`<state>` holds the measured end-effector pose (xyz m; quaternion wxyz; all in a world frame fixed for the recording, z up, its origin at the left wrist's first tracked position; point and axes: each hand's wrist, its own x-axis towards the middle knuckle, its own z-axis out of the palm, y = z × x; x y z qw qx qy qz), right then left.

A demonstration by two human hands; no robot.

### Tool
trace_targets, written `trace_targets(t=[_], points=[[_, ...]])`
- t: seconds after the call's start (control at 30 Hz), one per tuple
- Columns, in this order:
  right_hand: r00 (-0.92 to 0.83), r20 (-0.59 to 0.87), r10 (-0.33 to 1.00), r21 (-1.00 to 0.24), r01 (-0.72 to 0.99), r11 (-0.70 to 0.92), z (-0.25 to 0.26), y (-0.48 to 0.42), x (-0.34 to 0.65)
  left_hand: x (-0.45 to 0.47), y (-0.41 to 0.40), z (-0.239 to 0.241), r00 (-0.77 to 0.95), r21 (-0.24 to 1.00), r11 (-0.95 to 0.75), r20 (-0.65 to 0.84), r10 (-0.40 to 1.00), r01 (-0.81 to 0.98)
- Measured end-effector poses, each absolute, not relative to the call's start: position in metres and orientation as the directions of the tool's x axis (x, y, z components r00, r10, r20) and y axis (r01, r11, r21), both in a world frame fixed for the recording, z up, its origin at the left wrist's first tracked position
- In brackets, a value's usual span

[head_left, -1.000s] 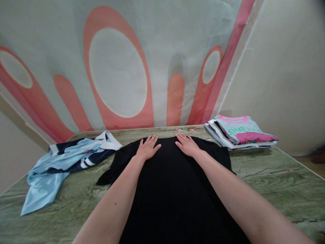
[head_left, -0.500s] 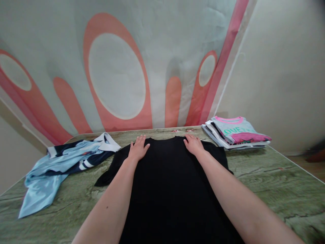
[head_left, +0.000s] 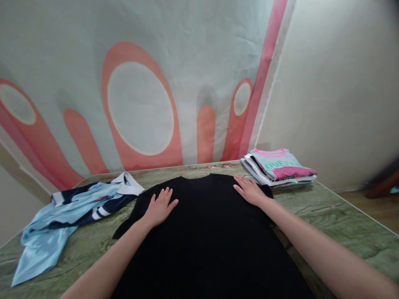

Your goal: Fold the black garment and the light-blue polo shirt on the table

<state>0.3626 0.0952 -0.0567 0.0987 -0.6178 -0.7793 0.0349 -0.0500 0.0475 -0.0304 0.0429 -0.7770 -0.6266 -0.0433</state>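
A black T-shirt (head_left: 205,232) lies spread out in front of me, its neckline toward the wall and its lower part running off the bottom of the view. On its upper left, below the shoulder, my left hand (head_left: 158,207) rests flat with the fingers spread. My right hand (head_left: 250,191) lies flat near the right shoulder and sleeve, fingers stretched out. Neither hand grips the cloth. The right sleeve is partly hidden behind my right hand and forearm.
At the left, a crumpled light-blue and navy shirt (head_left: 77,211) with a white collar lies on the wood-patterned table (head_left: 339,224). A stack of folded clothes (head_left: 280,168) sits at the back right. Behind the table rises a wall covering (head_left: 187,50) with pink shapes.
Both hands have slid apart and toward me over the black T-shirt, away from the neckline. The right hand is now nearer the sleeve. The camera view has tilted up slightly.
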Motion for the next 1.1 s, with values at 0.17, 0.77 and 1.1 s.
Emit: trace_targets(t=[0.17, 0.77, 1.1], points=[[-0.179, 0.221, 0.959, -0.149, 0.965, 0.215, -0.061, 0.067, 0.376, -0.053, 0.056, -0.033, 0.332, -0.021, -0.332, 0.049, 0.942, 0.943], [-0.538, 0.125, 0.834, -0.360, 0.759, 0.543, 0.006, -0.098, 0.277, 0.113, 0.118, -0.018, 0.422, 0.083, -0.417, -0.063, 0.904, 0.905], [-0.444, 0.448, 0.776, -0.451, 0.636, 0.626, 0.000, -0.009, 0.322, 0.131, -0.015, 0.046, 0.623, 0.075, -0.621, 0.003, 0.782, 0.780]])
